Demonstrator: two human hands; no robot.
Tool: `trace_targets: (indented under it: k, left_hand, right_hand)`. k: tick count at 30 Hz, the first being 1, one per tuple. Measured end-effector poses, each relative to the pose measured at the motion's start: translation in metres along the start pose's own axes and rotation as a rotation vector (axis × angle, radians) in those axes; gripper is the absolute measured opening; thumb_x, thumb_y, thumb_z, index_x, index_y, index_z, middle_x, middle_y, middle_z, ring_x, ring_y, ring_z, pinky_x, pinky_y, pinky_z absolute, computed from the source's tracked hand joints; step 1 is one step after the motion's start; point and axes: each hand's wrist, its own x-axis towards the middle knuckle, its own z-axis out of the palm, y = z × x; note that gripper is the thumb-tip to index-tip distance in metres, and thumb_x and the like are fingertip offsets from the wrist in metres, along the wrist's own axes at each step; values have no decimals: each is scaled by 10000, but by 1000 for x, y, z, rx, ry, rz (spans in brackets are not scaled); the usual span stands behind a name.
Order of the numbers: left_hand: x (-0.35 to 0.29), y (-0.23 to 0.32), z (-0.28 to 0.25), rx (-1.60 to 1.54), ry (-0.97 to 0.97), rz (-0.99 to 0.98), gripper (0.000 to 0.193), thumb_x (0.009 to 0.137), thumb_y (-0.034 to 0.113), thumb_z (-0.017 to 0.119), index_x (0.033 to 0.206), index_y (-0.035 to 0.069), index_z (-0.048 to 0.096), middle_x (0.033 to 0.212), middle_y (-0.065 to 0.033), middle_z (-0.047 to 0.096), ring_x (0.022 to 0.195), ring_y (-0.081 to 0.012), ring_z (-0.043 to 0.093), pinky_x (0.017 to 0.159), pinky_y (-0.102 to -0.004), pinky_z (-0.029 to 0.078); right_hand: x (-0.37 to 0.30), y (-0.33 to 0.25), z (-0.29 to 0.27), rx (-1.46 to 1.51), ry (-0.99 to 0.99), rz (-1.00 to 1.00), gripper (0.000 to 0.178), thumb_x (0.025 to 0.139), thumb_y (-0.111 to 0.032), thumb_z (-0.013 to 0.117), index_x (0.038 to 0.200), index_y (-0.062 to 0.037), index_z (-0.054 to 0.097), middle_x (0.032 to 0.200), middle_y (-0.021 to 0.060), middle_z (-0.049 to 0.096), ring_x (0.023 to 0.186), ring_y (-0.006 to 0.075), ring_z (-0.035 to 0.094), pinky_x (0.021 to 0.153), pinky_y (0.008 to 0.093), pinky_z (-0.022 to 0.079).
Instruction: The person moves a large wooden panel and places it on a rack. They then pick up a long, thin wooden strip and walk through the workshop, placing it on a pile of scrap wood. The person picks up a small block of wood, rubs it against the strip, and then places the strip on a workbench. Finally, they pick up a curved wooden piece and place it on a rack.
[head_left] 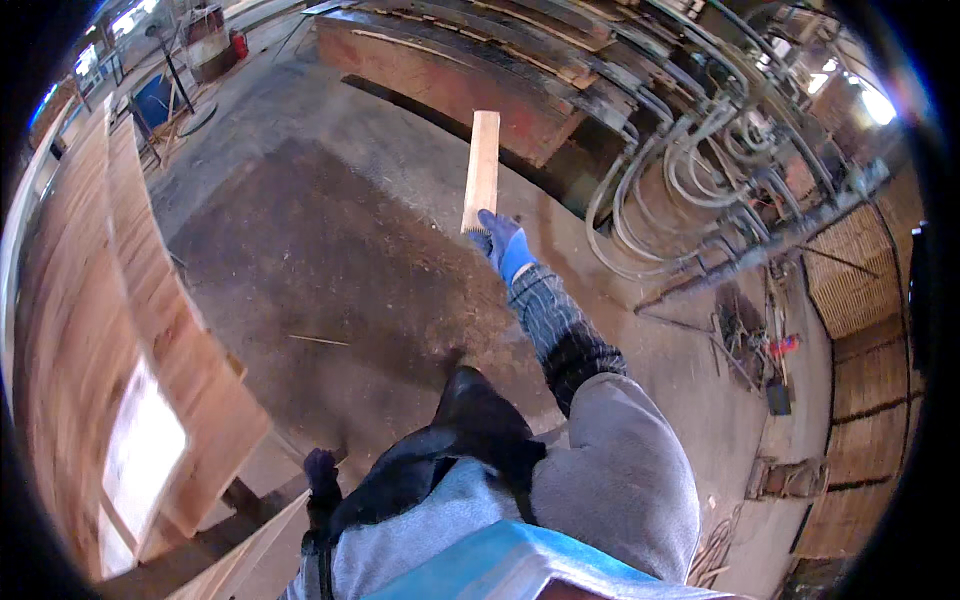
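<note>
My right hand (502,245), in a blue glove with a dark, striped sleeve behind it, is stretched out ahead. Its fingers are closed round the near end of a short, pale wooden board (483,165). The board points away from me, held above the floor, and its gripped end looks toothed. Low on the left, my left hand (322,470) wears a dark glove and hangs near the corner of a large wooden panel surface (190,330). Shadow and small size hide its fingers.
Ahead stands a long rusty machine bed (400,80) with boards on top. Looped hoses (640,210) hang at its right end. A thin stick (318,340) lies on the dark-stained floor (300,240). Stacked wood (865,390) lines the right side; a blue barrel (153,100) stands far left.
</note>
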Motion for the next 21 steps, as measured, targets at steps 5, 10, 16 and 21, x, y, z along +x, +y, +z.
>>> trace_targets:
  k: [5, 10, 16, 21]
  left_hand:
    - [116, 44, 23, 304, -267, -196, 181, 593, 99, 678, 644, 105, 505, 592, -50, 490, 511, -224, 489, 427, -330, 354]
    - [226, 17, 68, -869, 366, -1093, 314, 722, 211, 671, 1004, 93, 597, 901, -112, 608, 837, -268, 583, 667, -377, 467]
    - [427, -16, 60, -1160, 428, -1185, 427, 827, 276, 627, 1191, 88, 508, 1019, -42, 608, 925, -144, 571, 721, -270, 438]
    - [514, -104, 59, -1234, 313, -1243, 419, 845, 197, 603, 1220, 59, 478, 1092, -65, 579, 968, -142, 541, 830, -299, 405]
  right_hand:
    - [112, -65, 16, 154, -23, -17, 272, 788, -208, 700, 937, -22, 567, 830, 66, 598, 674, 155, 584, 521, 220, 494]
    - [250, -102, 38, 35, -38, -53, 237, 815, -178, 667, 964, -31, 556, 862, 74, 591, 691, 179, 587, 565, 250, 524]
    - [370, -117, 76, 147, 109, -106, 229, 855, -201, 602, 932, 10, 556, 799, 68, 578, 584, 170, 555, 489, 251, 477]
    - [461, -105, 74, 43, 43, -295, 204, 852, -187, 608, 956, -16, 568, 824, 64, 581, 663, 175, 560, 587, 261, 497]
